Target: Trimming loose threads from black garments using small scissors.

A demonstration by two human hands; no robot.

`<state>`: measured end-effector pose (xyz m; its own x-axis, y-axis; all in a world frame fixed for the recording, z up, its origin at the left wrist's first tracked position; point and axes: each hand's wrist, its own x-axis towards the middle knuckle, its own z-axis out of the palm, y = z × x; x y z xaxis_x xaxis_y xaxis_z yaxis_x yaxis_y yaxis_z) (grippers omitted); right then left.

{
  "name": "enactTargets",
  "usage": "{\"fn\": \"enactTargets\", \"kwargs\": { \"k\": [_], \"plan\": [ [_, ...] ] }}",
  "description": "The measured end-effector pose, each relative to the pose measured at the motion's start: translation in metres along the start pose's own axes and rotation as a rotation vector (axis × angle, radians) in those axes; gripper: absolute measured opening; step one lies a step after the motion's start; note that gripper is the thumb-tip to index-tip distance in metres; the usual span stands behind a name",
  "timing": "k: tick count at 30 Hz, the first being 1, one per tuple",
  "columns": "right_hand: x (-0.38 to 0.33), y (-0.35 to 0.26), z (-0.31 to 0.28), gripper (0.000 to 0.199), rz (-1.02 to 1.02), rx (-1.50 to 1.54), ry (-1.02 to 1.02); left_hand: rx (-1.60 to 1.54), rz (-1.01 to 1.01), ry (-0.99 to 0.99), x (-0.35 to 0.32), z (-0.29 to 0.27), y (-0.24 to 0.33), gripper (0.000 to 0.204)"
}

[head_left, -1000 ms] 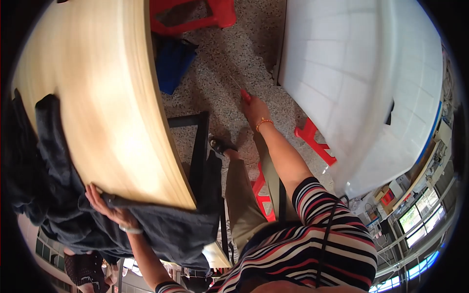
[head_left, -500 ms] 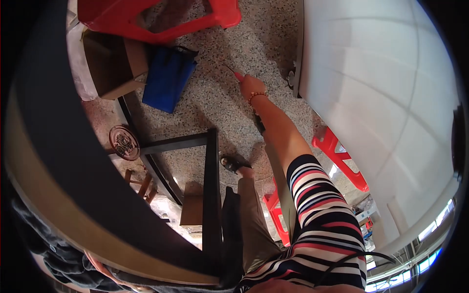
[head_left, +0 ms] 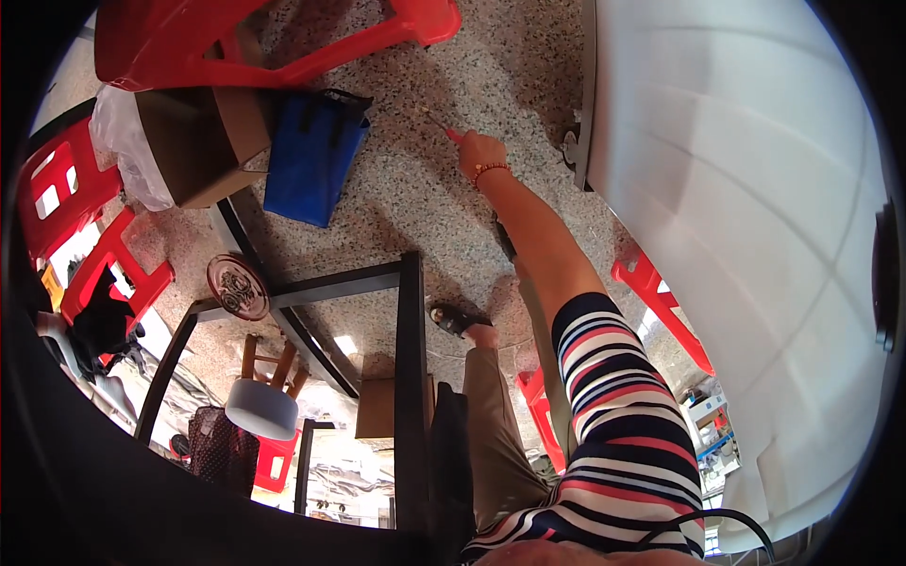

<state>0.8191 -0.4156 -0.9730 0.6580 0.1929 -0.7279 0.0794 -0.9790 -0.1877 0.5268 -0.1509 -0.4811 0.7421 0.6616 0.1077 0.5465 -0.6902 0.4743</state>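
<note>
My right hand (head_left: 483,154), with a beaded bracelet at the wrist, reaches far forward and low over the speckled floor (head_left: 406,203). Its fingers are closed round the red handle of what looks like a screwdriver (head_left: 454,135). The thin shaft points forward and left, away from me; whether its tip touches the floor I cannot tell. To the left of this hand lies a blue bag (head_left: 316,160) with dark handles. Nothing of my left hand shows.
A red plastic stool (head_left: 311,68) and an open cardboard box (head_left: 203,141) stand at the far left. Dark table framing (head_left: 409,377) rises beside my left leg. A large white panel (head_left: 727,236) fills the right side. A white-seated stool (head_left: 261,407) stands at the left.
My right hand, still gripping the screwdriver, has shifted slightly forward and left. The view has moved, so red stools and a white-seated stool now show at the left.
</note>
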Motion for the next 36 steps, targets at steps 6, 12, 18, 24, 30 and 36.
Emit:
{"fn": "enactTargets", "kwargs": {
  "k": [6, 12, 18, 24, 30, 36],
  "plan": [
    [0.017, 0.004, 0.008, 0.019, -0.113, 0.004, 0.061, -0.013, -0.031, 0.011, 0.007, 0.015, -0.007, 0.076],
    [0.068, -0.015, 0.024, 0.016, -0.303, -0.078, 0.012, 0.020, -0.023, 0.051, 0.022, 0.036, -0.018, 0.074],
    [0.097, -0.034, 0.042, 0.018, -0.383, 0.069, 0.212, 0.086, -0.030, 0.089, 0.033, 0.046, -0.018, 0.072],
    [0.134, -0.057, 0.039, 0.026, -0.305, 0.013, 0.144, 0.134, -0.063, 0.080, 0.038, 0.049, -0.019, 0.069],
    [0.135, -0.050, 0.051, 0.032, -0.285, -0.053, 0.374, 0.129, -0.098, 0.061, 0.045, 0.052, -0.020, 0.067],
    [0.114, -0.042, 0.020, 0.031, -0.423, 0.090, 0.213, 0.126, -0.151, 0.056, 0.042, 0.048, -0.025, 0.065]
  ]
}}
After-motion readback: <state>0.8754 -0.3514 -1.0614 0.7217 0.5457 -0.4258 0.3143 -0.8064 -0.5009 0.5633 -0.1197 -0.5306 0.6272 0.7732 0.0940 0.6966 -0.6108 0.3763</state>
